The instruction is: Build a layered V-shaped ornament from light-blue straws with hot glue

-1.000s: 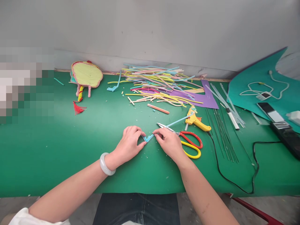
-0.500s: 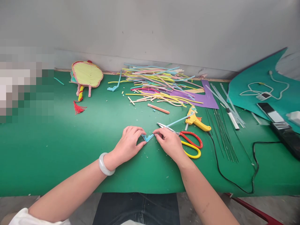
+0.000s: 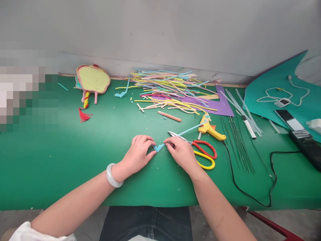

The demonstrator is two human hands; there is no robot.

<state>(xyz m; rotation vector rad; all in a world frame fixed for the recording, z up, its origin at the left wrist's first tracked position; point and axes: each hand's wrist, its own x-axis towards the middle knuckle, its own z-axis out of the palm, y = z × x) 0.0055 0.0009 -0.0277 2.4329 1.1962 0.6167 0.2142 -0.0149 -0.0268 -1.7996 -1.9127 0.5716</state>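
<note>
Head view, left hand (image 3: 139, 152): fingertips pinched on the blue strip (image 3: 158, 147), seemingly pinning its folds.
Right hand (image 3: 182, 152): thumb and forefinger clamped just right of the fold.
Blue strip: on the green table (image 3: 75, 160) between both hands, tail running far-right towards the glue gun (image 3: 212, 130).
Scissors (image 3: 204, 153): touching the right hand's right side.

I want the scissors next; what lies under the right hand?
The scissors pass partly under the right hand: blades show beyond its fingers, red and yellow handles to its right. Covered: part of the yellow handle and the pinched bit of blue strip.
</note>
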